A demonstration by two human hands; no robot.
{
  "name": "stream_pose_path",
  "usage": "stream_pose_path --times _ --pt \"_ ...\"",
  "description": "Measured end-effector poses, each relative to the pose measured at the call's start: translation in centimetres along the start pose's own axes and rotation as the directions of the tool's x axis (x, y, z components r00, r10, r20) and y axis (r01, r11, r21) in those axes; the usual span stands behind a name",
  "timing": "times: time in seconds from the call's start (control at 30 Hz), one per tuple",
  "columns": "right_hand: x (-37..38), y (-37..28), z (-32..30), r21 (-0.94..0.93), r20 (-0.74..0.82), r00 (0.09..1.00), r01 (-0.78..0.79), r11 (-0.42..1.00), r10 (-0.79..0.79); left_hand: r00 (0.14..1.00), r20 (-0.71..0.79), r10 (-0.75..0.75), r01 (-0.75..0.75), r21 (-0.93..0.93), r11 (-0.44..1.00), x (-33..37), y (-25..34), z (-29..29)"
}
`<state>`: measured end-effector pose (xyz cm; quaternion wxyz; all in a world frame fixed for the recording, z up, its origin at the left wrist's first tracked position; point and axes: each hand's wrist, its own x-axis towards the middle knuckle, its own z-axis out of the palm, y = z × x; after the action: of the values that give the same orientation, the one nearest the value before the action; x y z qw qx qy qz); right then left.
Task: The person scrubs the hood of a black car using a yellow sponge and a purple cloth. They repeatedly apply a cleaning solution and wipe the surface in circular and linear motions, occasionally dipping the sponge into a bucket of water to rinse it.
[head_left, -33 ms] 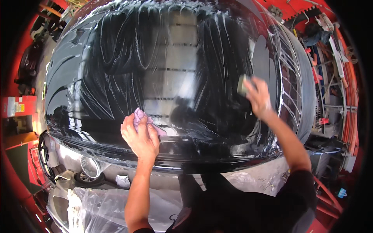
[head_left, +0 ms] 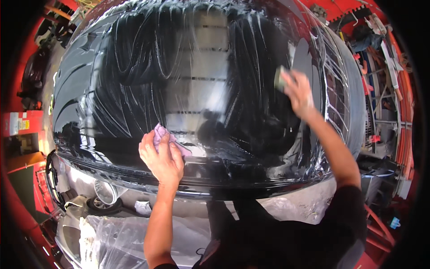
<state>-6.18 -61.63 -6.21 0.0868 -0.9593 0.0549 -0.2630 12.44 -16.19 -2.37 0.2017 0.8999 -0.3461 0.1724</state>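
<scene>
A glossy black car roof panel (head_left: 251,58), smeared with whitish wet streaks, spreads out before me. Close to its near edge, my left hand (head_left: 162,157) presses on a crumpled light-purple cloth (head_left: 159,133), fingers curled over it. Farther off on the right side, my right hand (head_left: 298,92) grips a small greenish sponge block (head_left: 280,79) against the panel. Motion blurs that hand a little. Part of the cloth is hidden under my left fingers.
Along the near left floor lie a wheel (head_left: 104,205), a clear round container (head_left: 105,192) and plastic sheeting (head_left: 130,240). Racks with long orange and grey parts (head_left: 398,112) stand on the right. Red equipment (head_left: 23,123) stands at the left.
My right hand has slid away from me with the sponge block, up along the right side of the panel. The left hand and cloth have hardly moved.
</scene>
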Motion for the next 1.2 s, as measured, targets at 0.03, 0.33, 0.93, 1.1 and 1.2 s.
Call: stream_pose_path --times 0.03,0.33,0.93,1.1,1.2 --pt "5.2 4.9 2.1 -0.064 -0.084 0.996 -0.002 0.998 -0.003 1.0 -0.011 0.015 -0.015 -0.005 1.0 0.6 0.1 0.3" --pt "5.3 0.6 3.3 -0.018 -0.171 0.97 -0.177 0.984 0.172 1.0 -0.003 0.007 -0.007 0.019 1.0 0.3 -0.1 0.0" --pt "3.2 -6.4 2.7 -0.06 -0.224 0.935 -0.293 0.954 0.274 0.996 -0.024 0.084 -0.084 0.027 0.996 0.4 -0.2 1.0" --pt "-6.7 -19.7 -4.2 0.364 -0.194 0.923 -0.247 0.898 0.332 0.995 -0.039 0.095 -0.094 0.032 0.995 0.2 -0.1 1.1" --pt "-13.1 -25.4 -7.8 0.57 -0.223 0.862 -0.263 0.779 0.455 0.995 0.012 0.099 -0.099 0.037 0.994 0.2 -0.1 1.0"
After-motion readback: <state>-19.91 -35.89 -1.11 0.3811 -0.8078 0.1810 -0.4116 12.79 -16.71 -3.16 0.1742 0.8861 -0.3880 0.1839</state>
